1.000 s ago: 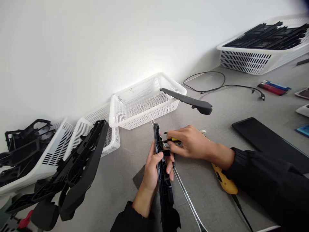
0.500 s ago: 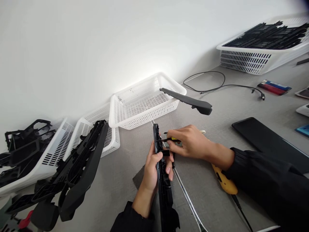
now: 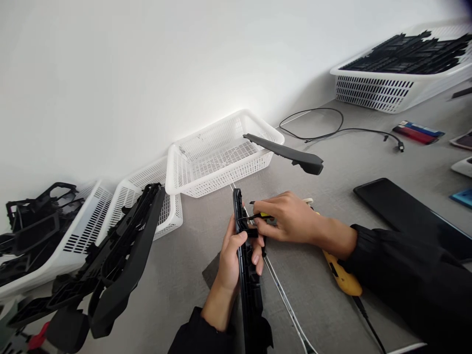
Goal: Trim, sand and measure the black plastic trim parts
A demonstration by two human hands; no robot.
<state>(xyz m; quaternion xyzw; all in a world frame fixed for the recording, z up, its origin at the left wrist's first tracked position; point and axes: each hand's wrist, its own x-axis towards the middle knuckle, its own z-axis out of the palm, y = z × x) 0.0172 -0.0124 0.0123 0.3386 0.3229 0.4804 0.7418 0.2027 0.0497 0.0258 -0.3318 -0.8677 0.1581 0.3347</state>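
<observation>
My left hand [image 3: 232, 253] is closed around a long black plastic trim piece [image 3: 250, 295], which stands nearly upright in view with its ribbed inner side showing. The left thumb presses beside a small black tab [image 3: 252, 232] on the piece. My right hand [image 3: 285, 216] pinches a slim black-and-yellow hand tool [image 3: 264, 215]. Its thin dark tip reaches the upper part of the trim piece; whether it touches cannot be made out. The fingers hide most of the tool. Under the right wrist lies a yellow corded tool [image 3: 342, 275].
A white basket [image 3: 221, 177] stands ahead, with a dark trim piece [image 3: 291, 155] across its right rim. More black parts [image 3: 129, 265] fill and overhang baskets at left. Another loaded basket [image 3: 376, 93] is far right. A cable [image 3: 342, 130] and flat black device [image 3: 405, 211] lie right.
The right hand and its tool have shifted slightly, with the tool tip a little lower against the trim piece. The left hand's hold looks the same.
</observation>
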